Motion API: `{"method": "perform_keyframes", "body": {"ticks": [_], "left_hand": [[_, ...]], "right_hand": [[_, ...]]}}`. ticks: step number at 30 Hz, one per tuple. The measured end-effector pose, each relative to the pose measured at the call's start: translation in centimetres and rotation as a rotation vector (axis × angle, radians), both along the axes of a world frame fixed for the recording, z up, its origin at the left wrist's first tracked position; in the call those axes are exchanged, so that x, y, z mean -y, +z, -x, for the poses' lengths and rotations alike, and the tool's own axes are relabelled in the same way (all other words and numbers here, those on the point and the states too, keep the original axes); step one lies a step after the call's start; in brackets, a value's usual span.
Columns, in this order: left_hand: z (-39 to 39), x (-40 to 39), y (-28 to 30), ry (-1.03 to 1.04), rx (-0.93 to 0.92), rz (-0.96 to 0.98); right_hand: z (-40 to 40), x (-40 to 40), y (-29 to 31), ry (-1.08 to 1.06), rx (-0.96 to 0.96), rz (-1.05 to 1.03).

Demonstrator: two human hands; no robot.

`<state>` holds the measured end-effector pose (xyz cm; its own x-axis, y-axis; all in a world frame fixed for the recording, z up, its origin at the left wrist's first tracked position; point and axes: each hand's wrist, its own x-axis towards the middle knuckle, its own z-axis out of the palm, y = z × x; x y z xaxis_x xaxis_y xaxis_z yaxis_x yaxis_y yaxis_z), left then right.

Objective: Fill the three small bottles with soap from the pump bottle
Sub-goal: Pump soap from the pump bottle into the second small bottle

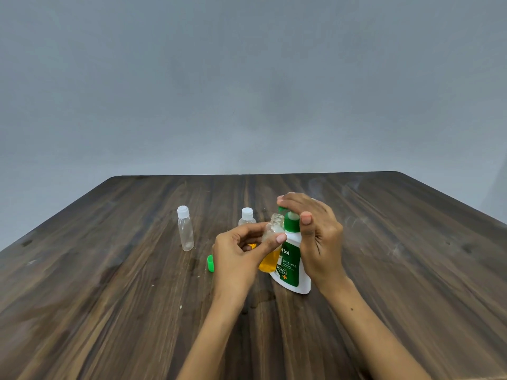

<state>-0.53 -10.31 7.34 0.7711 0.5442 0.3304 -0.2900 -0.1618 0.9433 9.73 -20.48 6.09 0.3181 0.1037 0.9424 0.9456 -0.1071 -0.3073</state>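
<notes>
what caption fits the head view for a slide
Left hand holds an uncapped small bottle under the pump bottle's nozzle while the right hand presses the pump.

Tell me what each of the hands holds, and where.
Left hand pinches the open small bottle by its body, under the spout. Right hand holds nothing; its fingers press the pump bottle head.

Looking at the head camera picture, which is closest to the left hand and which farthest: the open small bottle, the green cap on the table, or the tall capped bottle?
1. Open small bottle: gripped in the left hand, beside the pump bottle.
2. Green cap: lying just left of that hand.
3. Tall capped bottle: standing farther left.
</notes>
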Motion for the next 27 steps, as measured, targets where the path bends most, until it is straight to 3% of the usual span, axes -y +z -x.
{"method": "perform_keyframes", "body": {"ticks": [27], "left_hand": [[-0.1, -0.3, 0.0, 0.004, 0.004, -0.004]], "right_hand": [[0.0, 0.4, 0.5, -0.024, 0.019, 0.069]]}}
